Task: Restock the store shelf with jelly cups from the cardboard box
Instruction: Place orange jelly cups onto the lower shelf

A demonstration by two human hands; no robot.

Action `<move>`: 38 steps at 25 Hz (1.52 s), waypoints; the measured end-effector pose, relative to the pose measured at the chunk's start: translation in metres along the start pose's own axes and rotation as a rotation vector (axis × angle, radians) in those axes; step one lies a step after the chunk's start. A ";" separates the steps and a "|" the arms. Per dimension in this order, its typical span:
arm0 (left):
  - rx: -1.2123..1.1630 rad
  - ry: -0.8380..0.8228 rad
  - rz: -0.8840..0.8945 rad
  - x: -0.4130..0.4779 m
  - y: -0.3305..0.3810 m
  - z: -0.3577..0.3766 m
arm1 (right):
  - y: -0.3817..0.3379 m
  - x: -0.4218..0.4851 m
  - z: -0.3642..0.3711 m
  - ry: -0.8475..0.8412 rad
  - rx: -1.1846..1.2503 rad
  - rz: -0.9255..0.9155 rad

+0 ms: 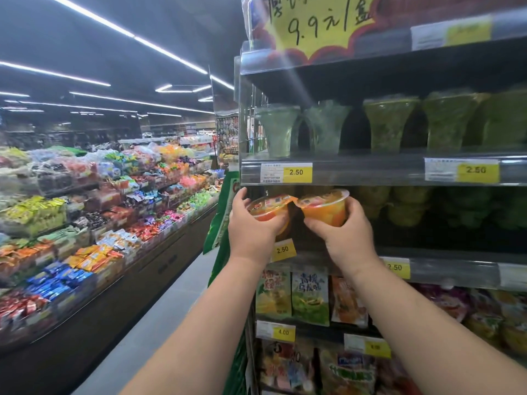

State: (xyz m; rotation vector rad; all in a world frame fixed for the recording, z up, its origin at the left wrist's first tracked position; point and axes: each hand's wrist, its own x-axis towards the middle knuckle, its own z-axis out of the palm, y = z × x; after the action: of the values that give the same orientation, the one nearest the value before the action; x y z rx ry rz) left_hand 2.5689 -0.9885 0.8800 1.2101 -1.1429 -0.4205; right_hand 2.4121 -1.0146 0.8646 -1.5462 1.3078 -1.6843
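Each of my hands holds an orange jelly cup at the left end of a store shelf. My left hand [252, 225] grips one jelly cup [266, 209] from below, its printed lid tilted toward me. My right hand [346, 226] grips a second jelly cup [325, 206], lid up and slightly tilted. Both cups hover just in front of the shelf opening, under the shelf rail [370, 169] with its 2.50 price tags. Further right on the same shelf stand yellow and green jelly cups [405, 206]. The cardboard box is out of view.
Tall green cup products [390, 124] fill the shelf above. Bagged snacks [309, 297] hang below. A yellow 9.9 price sign [319, 21] sits at the top. To the left, across a grey aisle floor [159, 323], stands a long bulk candy display [94, 212].
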 end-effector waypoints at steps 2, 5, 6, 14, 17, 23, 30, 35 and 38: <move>-0.040 0.047 0.017 0.001 0.002 0.001 | 0.000 0.003 0.003 0.009 0.036 0.010; -0.049 0.083 0.032 0.005 0.002 0.005 | 0.000 0.010 0.006 0.027 0.061 0.021; -0.036 0.089 0.031 0.007 0.002 0.007 | 0.000 0.012 0.006 0.034 0.066 0.032; -0.110 0.097 -0.009 0.020 -0.010 0.018 | -0.001 0.023 0.009 0.047 0.112 0.095; -0.147 0.071 -0.058 0.024 -0.016 0.018 | 0.000 0.027 0.011 0.051 0.146 0.117; -0.171 -0.035 -0.131 0.033 -0.027 0.019 | 0.006 0.037 0.017 0.032 0.111 0.141; -0.039 -0.067 -0.097 0.041 -0.029 0.020 | 0.012 0.050 0.022 0.042 0.092 0.180; 0.049 -0.070 -0.108 0.045 -0.029 0.023 | 0.013 0.052 0.023 0.060 0.071 0.181; 0.095 -0.063 -0.095 0.043 -0.031 0.026 | 0.014 0.051 0.023 0.076 0.029 0.152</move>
State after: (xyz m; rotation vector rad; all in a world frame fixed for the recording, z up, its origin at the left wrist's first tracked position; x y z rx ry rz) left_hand 2.5743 -1.0465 0.8700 1.3464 -1.1730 -0.4832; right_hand 2.4194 -1.0710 0.8736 -1.3426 1.3960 -1.6722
